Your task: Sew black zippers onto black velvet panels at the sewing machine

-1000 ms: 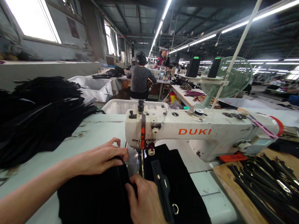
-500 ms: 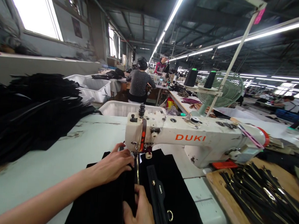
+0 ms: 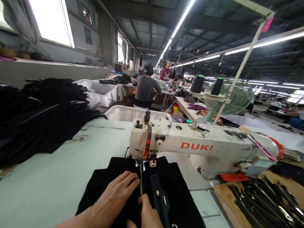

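My left hand (image 3: 118,193): flat on black fabric panel (image 3: 98,182). My right hand (image 3: 149,216): grip unclear, at gold-toothed strip (image 3: 141,179), seemingly part-sewn, remainder pending.

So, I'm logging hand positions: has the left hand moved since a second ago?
Yes. Against the machine, the left hand has come back toward the wearer and slightly right, and now rests on the cloth.

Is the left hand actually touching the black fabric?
Touching: the head view shows the left hand laid on the black fabric, with no gap visible.
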`<state>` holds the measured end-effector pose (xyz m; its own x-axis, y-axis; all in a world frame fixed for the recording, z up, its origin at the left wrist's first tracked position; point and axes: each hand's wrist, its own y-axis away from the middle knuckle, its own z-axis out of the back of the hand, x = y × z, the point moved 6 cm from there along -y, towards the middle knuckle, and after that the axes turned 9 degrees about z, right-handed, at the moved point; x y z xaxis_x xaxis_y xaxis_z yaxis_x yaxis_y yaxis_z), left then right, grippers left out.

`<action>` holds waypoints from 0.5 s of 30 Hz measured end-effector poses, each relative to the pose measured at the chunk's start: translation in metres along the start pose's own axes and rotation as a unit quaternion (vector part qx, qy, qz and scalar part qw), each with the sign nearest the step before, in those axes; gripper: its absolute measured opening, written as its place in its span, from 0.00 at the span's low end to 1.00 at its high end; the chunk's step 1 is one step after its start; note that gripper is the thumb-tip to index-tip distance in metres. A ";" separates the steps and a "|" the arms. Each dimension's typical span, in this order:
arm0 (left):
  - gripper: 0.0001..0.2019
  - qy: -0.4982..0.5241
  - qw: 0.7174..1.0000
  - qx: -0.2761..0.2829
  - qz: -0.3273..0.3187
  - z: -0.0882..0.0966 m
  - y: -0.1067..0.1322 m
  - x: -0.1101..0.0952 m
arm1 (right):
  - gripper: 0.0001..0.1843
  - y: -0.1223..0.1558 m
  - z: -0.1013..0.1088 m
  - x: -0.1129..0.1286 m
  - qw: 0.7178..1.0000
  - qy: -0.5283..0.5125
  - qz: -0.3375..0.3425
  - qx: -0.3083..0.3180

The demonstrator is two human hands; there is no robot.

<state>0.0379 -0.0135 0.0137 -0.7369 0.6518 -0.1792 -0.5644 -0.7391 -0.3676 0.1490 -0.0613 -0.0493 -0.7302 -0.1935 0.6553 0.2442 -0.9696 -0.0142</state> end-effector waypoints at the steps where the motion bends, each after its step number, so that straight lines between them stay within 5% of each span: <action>1: 0.17 -0.003 1.000 0.000 0.003 0.000 0.003 -0.002 | 0.24 -0.002 0.006 0.000 1.000 -0.007 0.002 0.025; 4: 0.20 -0.021 1.000 -0.006 0.008 -0.001 0.010 -0.004 | 0.12 -0.011 0.037 0.008 0.995 -0.014 0.053 0.083; 5: 0.20 -0.030 1.000 -0.008 0.007 -0.001 0.012 -0.004 | 0.05 -0.016 0.052 0.011 0.994 -0.006 0.080 0.071; 8: 0.20 -0.062 0.998 -0.023 0.001 0.000 0.015 -0.003 | 0.09 -0.033 0.088 0.019 0.979 0.053 0.198 -0.018; 11: 0.22 -0.089 0.995 -0.046 -0.025 0.006 0.018 -0.003 | 0.18 -0.042 0.081 0.015 0.944 0.121 0.307 -0.016; 15: 0.25 -0.095 0.991 -0.060 -0.071 0.013 0.026 -0.001 | 0.20 -0.040 0.054 0.006 0.916 0.199 0.344 -0.064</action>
<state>0.0192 -0.0351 0.0159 -0.7158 0.6962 0.0534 -0.6282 -0.6087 -0.4847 0.1698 -0.0152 -0.0039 -0.6129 -0.7791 0.1315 0.6754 -0.6030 -0.4247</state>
